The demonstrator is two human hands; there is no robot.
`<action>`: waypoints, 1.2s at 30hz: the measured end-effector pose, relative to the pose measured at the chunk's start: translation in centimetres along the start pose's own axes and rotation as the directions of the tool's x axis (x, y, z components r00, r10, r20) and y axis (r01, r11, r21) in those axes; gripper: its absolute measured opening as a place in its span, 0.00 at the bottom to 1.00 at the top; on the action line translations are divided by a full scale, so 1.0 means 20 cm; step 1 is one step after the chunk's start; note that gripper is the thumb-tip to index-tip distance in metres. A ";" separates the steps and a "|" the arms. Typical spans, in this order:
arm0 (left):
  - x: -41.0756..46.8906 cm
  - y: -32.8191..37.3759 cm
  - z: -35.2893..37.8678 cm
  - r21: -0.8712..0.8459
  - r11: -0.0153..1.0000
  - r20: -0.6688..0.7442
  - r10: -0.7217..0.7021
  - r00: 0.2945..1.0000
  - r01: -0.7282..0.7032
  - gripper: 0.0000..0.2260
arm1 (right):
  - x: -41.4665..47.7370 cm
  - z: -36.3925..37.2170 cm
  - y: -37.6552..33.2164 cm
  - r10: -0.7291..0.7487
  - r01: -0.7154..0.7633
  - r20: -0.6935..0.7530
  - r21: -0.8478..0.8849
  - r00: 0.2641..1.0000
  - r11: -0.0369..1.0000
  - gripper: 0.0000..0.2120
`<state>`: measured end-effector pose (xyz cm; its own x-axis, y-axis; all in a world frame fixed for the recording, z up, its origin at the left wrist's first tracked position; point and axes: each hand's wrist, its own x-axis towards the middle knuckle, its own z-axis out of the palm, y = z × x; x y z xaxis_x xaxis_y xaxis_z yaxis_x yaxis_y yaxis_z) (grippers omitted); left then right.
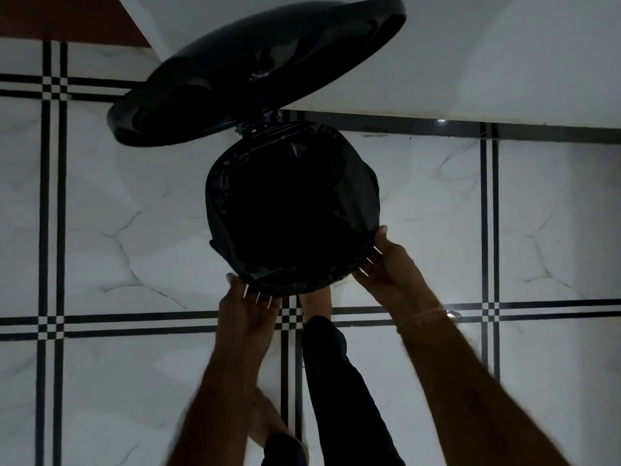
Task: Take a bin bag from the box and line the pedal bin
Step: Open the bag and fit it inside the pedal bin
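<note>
Nearest the camera, two bare forearms are reaching forward and down over a dark trouser leg point(339, 381), whose foot point(317, 302) is sitting at the base of the pedal bin, probably pressing the pedal, though the pedal itself is hidden. At the near rim, the left hand point(250, 307) is gripping the black bin bag point(356, 183) with its fingers curled under the folded edge, and the right hand point(383, 264) is doing the same at the near right, thumb lying on top of the plastic. The bag is already sitting inside the pedal bin point(292, 210), its mouth turned out over the rim nearly all the way round, so the lining is looking almost finished; what seems left is tugging the near edge down snugly, letting go, and letting the lid drop. The lid point(258, 72) is standing raised and tilted back behind the opening. No box of bags is showing anywhere. Around the bin, the floor point(134, 230) is showing pale marble-look tiles crossed by double black lines with small chequered squares at the crossings. A white wall point(504, 62) is running along behind the bin, with a reddish-brown patch point(64, 18) in the far left corner, and the room is looking dim.
</note>
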<state>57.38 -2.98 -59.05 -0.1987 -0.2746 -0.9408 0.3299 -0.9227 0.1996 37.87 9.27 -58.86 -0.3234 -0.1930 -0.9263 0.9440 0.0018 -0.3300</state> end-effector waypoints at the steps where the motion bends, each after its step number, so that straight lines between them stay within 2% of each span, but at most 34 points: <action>1: 0.00 0.02 0.01 0.064 0.998 -0.008 0.023 1.000 -0.022 0.14 | 0.00 0.00 -0.03 -0.001 0.001 0.002 -0.025 1.000 1.000 0.18; 4: -0.01 0.06 0.07 0.155 0.986 -0.029 0.066 0.997 -0.061 0.15 | 0.01 0.01 -0.10 0.014 -0.017 -0.043 -0.087 0.999 0.996 0.15; 6: -0.02 0.10 0.09 0.171 0.983 -0.052 0.074 0.996 -0.064 0.17 | 0.02 0.06 -0.16 0.010 -0.021 -0.078 -0.140 0.997 0.990 0.20; 8: -0.03 0.14 0.10 0.225 0.972 -0.049 0.084 0.995 -0.071 0.16 | 0.02 0.14 -0.22 -0.002 -0.019 -0.115 -0.188 0.993 0.982 0.22; 10: -0.02 0.16 0.11 0.318 0.944 -0.078 0.113 0.991 -0.082 0.13 | 0.02 0.22 -0.25 -0.038 0.013 -0.119 -0.205 0.992 0.979 0.16; 11: -0.01 0.16 0.12 0.370 0.923 -0.117 0.158 0.981 -0.104 0.12 | 0.01 0.25 -0.25 -0.059 0.022 -0.129 -0.270 0.990 0.963 0.14; 12: 0.01 0.18 0.13 0.431 0.891 -0.166 0.235 0.958 -0.144 0.10 | 0.02 0.25 -0.25 -0.121 0.051 -0.125 -0.458 0.985 0.887 0.11; 13: 0.03 0.20 0.14 0.510 0.833 -0.207 0.360 0.910 -0.214 0.10 | 0.02 0.25 -0.25 -0.243 0.099 -0.123 -0.671 0.962 0.735 0.09; 14: 0.05 0.24 0.17 0.602 0.739 -0.197 0.504 0.841 -0.302 0.14 | 0.04 0.25 -0.26 -0.453 0.176 -0.104 -0.827 0.885 0.534 0.09; 16: 0.09 0.31 0.23 0.703 0.549 -0.056 0.676 0.735 -0.452 0.19 | 0.07 0.29 -0.28 -0.727 0.354 -0.078 -0.834 0.682 0.422 0.13; 17: 0.11 0.35 0.28 0.713 0.506 0.015 0.681 0.732 -0.485 0.18 | 0.09 0.33 -0.31 -0.770 0.417 -0.035 -0.824 0.637 0.383 0.17; 18: 0.13 0.37 0.34 0.714 0.488 0.082 0.654 0.752 -0.502 0.16 | 0.12 0.39 -0.33 -0.747 0.420 0.025 -0.839 0.664 0.345 0.21; 19: 0.16 0.39 0.38 0.728 0.464 0.139 0.621 0.772 -0.505 0.14 | 0.16 0.45 -0.34 -0.684 0.405 0.079 -0.852 0.726 0.332 0.26; 20: 0.20 0.41 0.41 0.746 0.427 0.180 0.609 0.772 -0.511 0.13 | 0.19 0.50 -0.36 -0.621 0.373 0.119 -0.879 0.775 0.298 0.29; 21: 0.23 0.42 0.42 0.769 0.377 0.210 0.613 0.761 -0.516 0.13 | 0.23 0.53 -0.37 -0.593 0.365 0.139 -0.887 0.793 0.281 0.31; 23: 0.30 0.45 0.42 0.782 0.324 0.249 0.621 0.744 -0.532 0.15 | 0.33 0.54 -0.40 -0.586 0.347 0.142 -0.903 0.798 0.254 0.31; 25: 0.33 0.47 0.40 0.788 0.280 0.281 0.628 0.725 -0.548 0.18 | 0.38 0.54 -0.43 -0.563 0.326 0.108 -0.895 0.819 0.303 0.30; 26: 0.33 0.47 0.41 0.785 0.261 0.304 0.626 0.718 -0.561 0.18 | 0.39 0.54 -0.45 -0.594 0.319 0.105 -0.910 0.797 0.266 0.29; 27: 0.33 0.47 0.41 0.784 0.246 0.323 0.622 0.713 -0.570 0.17 | 0.38 0.53 -0.46 -0.683 0.307 0.143 -0.944 0.716 0.124 0.26; 28: 0.34 0.47 0.41 0.787 0.231 0.333 0.621 0.709 -0.572 0.17 | 0.36 0.53 -0.45 -0.791 0.309 0.250 -0.947 0.558 -0.081 0.23; 29: 0.34 0.47 0.41 0.793 0.216 0.334 0.629 0.702 -0.570 0.17 | 0.33 0.53 -0.42 -0.828 0.364 0.440 -0.877 0.348 -0.313 0.18; 30: 0.33 0.47 0.41 0.796 0.201 0.335 0.638 0.693 -0.571 0.17 | 0.27 0.56 -0.36 -0.732 0.470 0.656 -0.712 0.183 -0.522 0.15; 31: 0.34 0.47 0.41 0.800 0.189 0.336 0.645 0.686 -0.569 0.17 | 0.24 0.57 -0.28 -0.518 0.563 0.849 -0.480 0.105 -0.672 0.14; 32: 0.34 0.46 0.41 0.805 0.179 0.335 0.651 0.681 -0.566 0.17 | 0.23 0.58 -0.21 -0.232 0.599 0.965 -0.258 0.122 -0.758 0.15; 33: 0.35 0.46 0.41 0.809 0.167 0.336 0.656 0.676 -0.564 0.18 | 0.25 0.58 -0.16 0.039 0.561 0.965 -0.119 0.261 -0.819 0.19; 34: 0.35 0.45 0.41 0.812 0.159 0.334 0.661 0.672 -0.561 0.18 | 0.27 0.58 -0.13 0.215 0.491 0.853 -0.054 0.475 -0.870 0.23; 35: 0.35 0.45 0.41 0.817 0.150 0.334 0.665 0.668 -0.557 0.17 | 0.33 0.56 -0.15 0.262 0.410 0.682 -0.061 0.683 -0.910 0.27; 36: 0.35 0.45 0.41 0.817 0.150 0.331 0.669 0.665 -0.557 0.17 | 0.34 0.55 -0.19 0.246 0.334 0.497 -0.096 0.832 -0.938 0.29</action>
<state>51.52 -15.47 -61.55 -0.2168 -0.8897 -0.4018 -0.5942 -0.2063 0.7774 32.70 -2.93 -61.92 -0.0047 -0.6480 -0.7616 -0.9994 0.0280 -0.0177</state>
